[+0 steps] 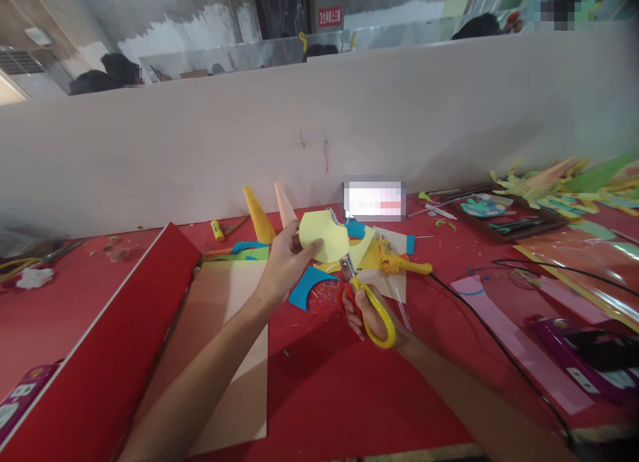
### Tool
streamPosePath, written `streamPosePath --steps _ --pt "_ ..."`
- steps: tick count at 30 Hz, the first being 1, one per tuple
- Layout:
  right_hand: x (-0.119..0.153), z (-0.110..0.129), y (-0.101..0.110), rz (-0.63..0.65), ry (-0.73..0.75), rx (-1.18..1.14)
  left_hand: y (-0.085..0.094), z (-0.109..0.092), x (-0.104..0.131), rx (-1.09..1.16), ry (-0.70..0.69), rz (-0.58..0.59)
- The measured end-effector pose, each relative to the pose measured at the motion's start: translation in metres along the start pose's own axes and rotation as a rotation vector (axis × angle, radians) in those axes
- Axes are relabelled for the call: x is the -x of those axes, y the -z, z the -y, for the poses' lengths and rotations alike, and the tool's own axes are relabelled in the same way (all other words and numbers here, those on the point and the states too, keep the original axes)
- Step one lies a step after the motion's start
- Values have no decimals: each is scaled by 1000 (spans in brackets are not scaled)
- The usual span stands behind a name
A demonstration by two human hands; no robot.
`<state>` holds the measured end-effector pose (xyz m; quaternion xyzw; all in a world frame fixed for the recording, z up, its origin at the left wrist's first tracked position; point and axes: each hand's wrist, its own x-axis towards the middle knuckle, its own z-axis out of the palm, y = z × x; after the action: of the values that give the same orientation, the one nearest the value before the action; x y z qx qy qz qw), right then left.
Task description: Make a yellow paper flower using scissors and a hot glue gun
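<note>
Yellow glue gun point(399, 263) is on some paper offcuts point(398, 239) on a red bench point(319, 395), which is pretty cluttered tbh. L of the gun, left hand point(285, 261) is pinching a pale yellow paper piece point(319, 237) btwn thumb & fingers, held up off the bench. Right hand point(369, 312), nearer than the gun & a bit L, is wrapped around the handles of the yellow-and-red scissors point(352, 280), blades parted at the paper's edge.

Also L of the gun: blue paper cutout point(302, 292) + tiny scraps point(324, 297); farther L, a yellow cone point(258, 217), pink cone point(284, 204), beige sheet point(249, 395) & red panel point(110, 342). R of it: pink paper strip point(519, 345), w/ a dark tray point(542, 216) farther back.

Behind the gun, a long whitish partition point(200, 142); past that, tops of ppl's heads point(320, 50), a red sign point(330, 16) & a gray wall point(170, 2) w/ patchy white areas.
</note>
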<state>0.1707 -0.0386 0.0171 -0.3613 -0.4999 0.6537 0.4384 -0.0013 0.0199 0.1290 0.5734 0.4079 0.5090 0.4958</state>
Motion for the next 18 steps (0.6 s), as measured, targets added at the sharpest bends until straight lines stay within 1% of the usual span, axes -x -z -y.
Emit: streamPosePath --steps 6,13,16,18 --pt "1 -3 -5 -25 5 -22 -2 0 0 13 -10 15" --pt "5 -4 -23 -53 16 -22 -8 5 3 3 -32 -4" --pt "6 -2 -25 -104 27 -8 -9 6 3 12 -44 -32" --pt "5 -1 -22 -155 69 18 -7 5 2 13 -49 -43"
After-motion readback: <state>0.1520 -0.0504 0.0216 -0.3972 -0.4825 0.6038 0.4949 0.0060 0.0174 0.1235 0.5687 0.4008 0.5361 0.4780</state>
